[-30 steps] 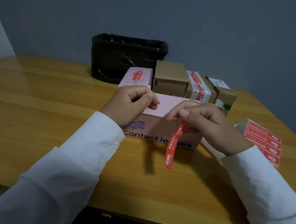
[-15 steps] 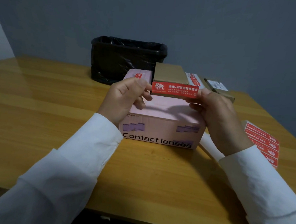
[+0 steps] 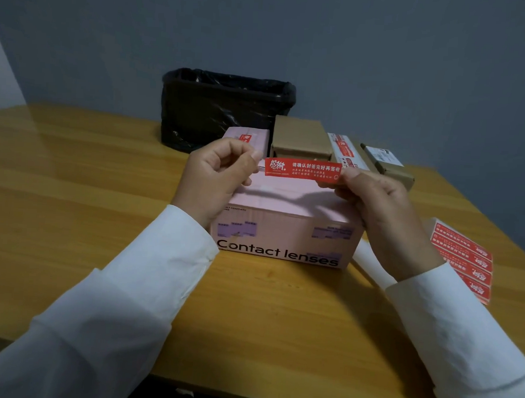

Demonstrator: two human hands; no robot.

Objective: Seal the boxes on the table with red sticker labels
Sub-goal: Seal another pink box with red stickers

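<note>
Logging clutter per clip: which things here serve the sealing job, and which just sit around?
Job: red sticker, pinched by left hand and right hand; pink box; sticker sheet; boxes behind.
Idle: black bin; table.

Five boxes: two pink [image 3: 284,227] [image 3: 247,137], three brown [image 3: 301,137] [image 3: 347,150] [image 3: 390,169]; one bin [image 3: 223,111]; one loose sticker [image 3: 302,169]; one sticker sheet [image 3: 461,261].

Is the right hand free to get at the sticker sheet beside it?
Probably not yet: the right hand pinches one end of the red sticker, the left hand the other. The sticker sheet lies unobstructed nearby.
</note>
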